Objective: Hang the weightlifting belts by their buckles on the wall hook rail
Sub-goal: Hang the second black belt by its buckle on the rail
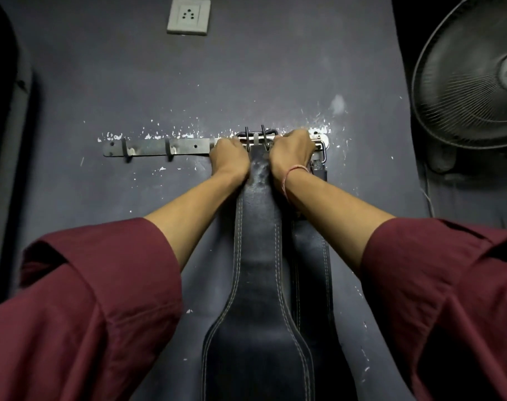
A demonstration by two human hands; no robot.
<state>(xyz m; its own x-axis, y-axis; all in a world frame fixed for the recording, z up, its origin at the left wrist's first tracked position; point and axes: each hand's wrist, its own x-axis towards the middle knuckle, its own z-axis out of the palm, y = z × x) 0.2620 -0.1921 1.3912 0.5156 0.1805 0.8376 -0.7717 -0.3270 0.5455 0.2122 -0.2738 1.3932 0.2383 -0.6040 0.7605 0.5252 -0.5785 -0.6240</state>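
Note:
A metal hook rail [148, 147] is screwed across the dark grey wall. A wide black stitched weightlifting belt [256, 256] hangs down the wall in the middle, its dark metal buckle [256, 137] up at a hook on the rail. My left hand [230, 157] and my right hand [293, 153] grip the belt's narrow top on either side, just under the buckle. A second black belt [313, 256] hangs behind it to the right, its buckle [320, 153] at the rail's right end, partly hidden by my right hand.
Two bare hooks [126, 153] [169, 151] stick out on the rail's left half. A white wall socket [188, 16] sits above. A wire-guarded fan [472, 82] stands close on the right. Dark red sleeves cover both forearms low in view.

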